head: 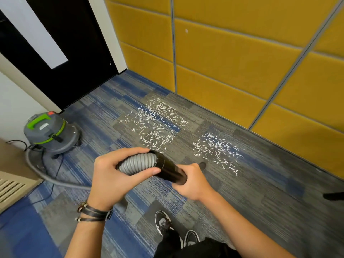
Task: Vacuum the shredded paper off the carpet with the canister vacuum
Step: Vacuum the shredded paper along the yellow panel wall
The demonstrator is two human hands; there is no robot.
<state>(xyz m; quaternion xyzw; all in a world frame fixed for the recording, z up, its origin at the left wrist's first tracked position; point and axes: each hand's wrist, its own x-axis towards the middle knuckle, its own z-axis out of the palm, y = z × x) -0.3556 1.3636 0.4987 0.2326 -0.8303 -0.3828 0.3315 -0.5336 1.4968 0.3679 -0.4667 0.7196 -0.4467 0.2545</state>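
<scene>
Gripping ribbed hose (136, 163) in left hand (109, 175), black tube (167, 168) in right hand (193, 181), tube's far end mostly hidden.

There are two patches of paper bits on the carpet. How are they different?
The bigger patch spreads wide, while the smaller patch is tighter. The bigger patch lies nearer the canister vacuum; the smaller patch lies farther from it, along the yellow wall. The bigger patch crosses a blue stripe; the smaller patch sits mostly on grey. Both are short white strips lying loose on the carpet.
</scene>
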